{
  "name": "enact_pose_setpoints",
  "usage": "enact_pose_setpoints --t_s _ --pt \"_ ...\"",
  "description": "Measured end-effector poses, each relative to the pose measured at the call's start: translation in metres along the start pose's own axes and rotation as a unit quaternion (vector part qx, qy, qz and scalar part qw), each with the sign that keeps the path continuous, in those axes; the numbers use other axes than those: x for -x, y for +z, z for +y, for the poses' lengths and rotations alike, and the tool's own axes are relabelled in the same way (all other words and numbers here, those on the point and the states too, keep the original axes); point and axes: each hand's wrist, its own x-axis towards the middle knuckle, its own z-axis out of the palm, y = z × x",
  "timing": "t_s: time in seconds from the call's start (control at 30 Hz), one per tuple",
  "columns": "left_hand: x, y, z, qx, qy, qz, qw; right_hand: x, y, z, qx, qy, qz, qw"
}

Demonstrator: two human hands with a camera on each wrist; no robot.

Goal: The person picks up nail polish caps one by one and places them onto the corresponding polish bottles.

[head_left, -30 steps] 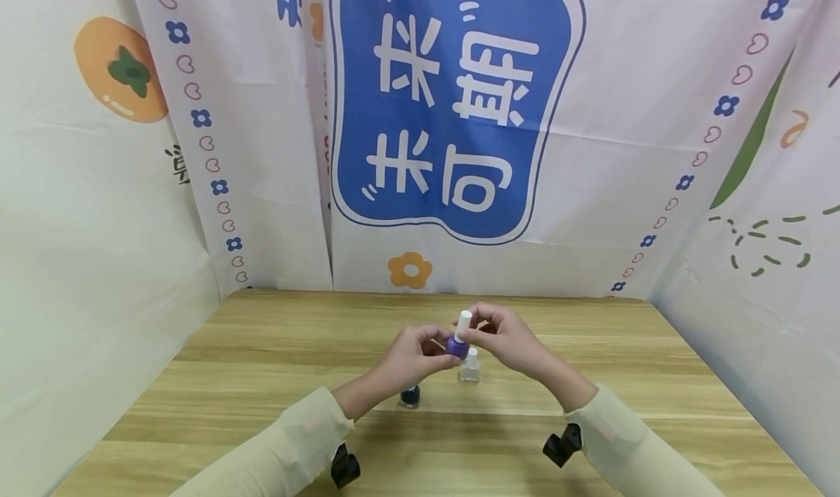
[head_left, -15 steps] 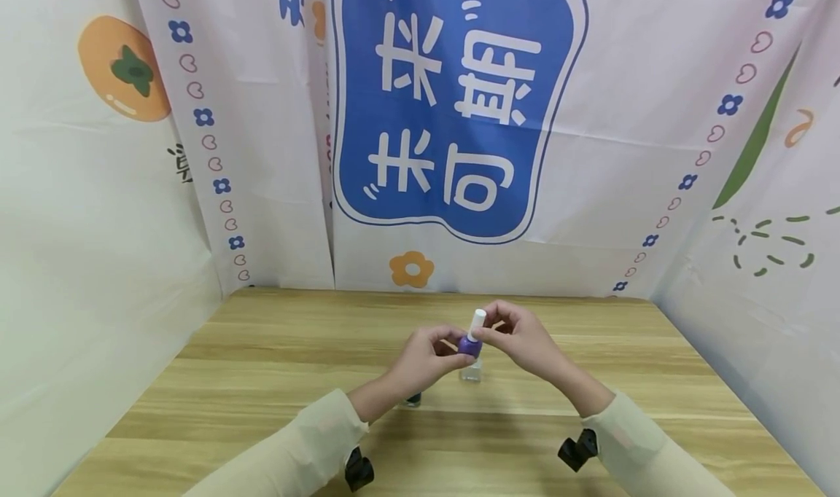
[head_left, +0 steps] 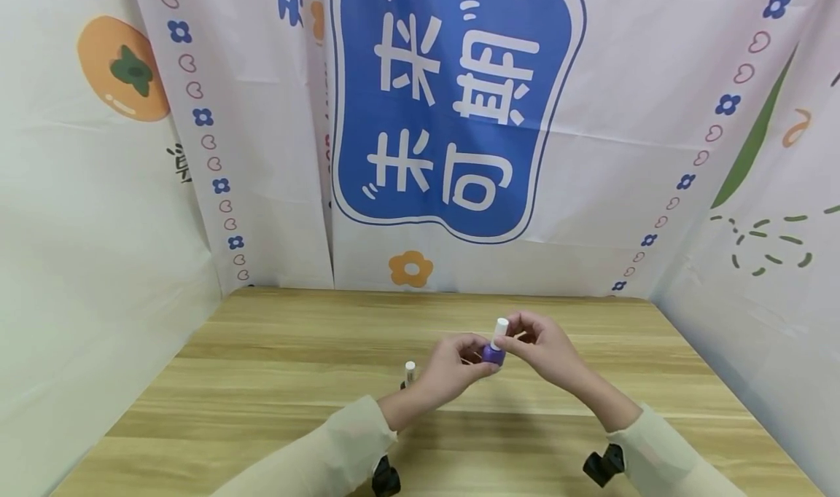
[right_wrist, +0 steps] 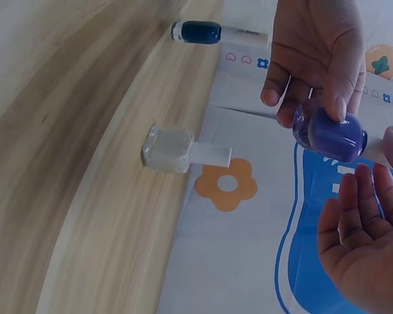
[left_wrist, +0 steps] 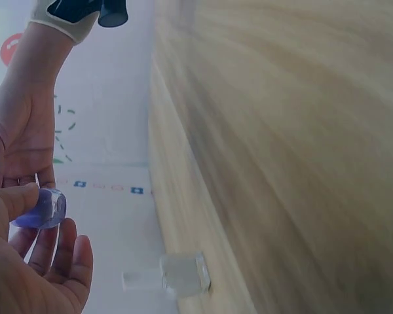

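Observation:
Above the table, both hands hold one purple nail polish bottle point(head_left: 494, 355). My left hand point(head_left: 453, 366) grips its rounded glass body between thumb and fingers. With thumb and fingertips, my right hand point(head_left: 543, 347) pinches its white cap point(head_left: 502, 328), which sits on the bottle's neck. In the right wrist view the purple bottle point(right_wrist: 334, 134) lies between the two hands, its cap partly covered by the right thumb. A clear nail polish bottle point(right_wrist: 169, 150) stands on the table below the hands; in the head view it is hidden.
A dark teal nail polish bottle point(right_wrist: 200, 32) with a white cap stands on the wooden table point(head_left: 295, 351), partly behind the left forearm in the head view. A printed cloth point(head_left: 610, 191) hangs along the table's back edge, with pale cloth at both sides.
Both hands have moved right and slightly down in the head view with the purple bottle. The left hand now covers the clear bottle, and the dark bottle's white cap has come into sight.

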Motion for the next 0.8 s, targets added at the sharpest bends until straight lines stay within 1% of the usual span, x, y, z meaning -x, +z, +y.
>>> enact_pose_setpoints --t_s 0.17,0.37,0.53,0.63,0.8 --pt "-0.003 0.015 -0.004 0.003 0.007 0.008 0.9999 0.007 -0.007 0.008 0.01 0.004 0.008 0.9999" --pt "-0.008 0.029 -0.01 -0.003 0.003 0.018 0.9998 0.012 -0.014 0.019 0.019 0.01 0.007 0.9997" --pt "-0.011 0.039 -0.017 -0.006 -0.019 0.02 0.9996 0.016 -0.016 0.025 0.02 0.022 -0.007 0.9995" --pt "-0.012 0.043 -0.021 -0.008 -0.032 0.017 0.9993 0.019 -0.017 0.031 0.031 0.034 -0.02 0.9987" --pt "-0.013 0.048 -0.028 -0.007 -0.041 0.015 0.999 0.021 -0.018 0.042 0.047 0.049 -0.041 0.9968"
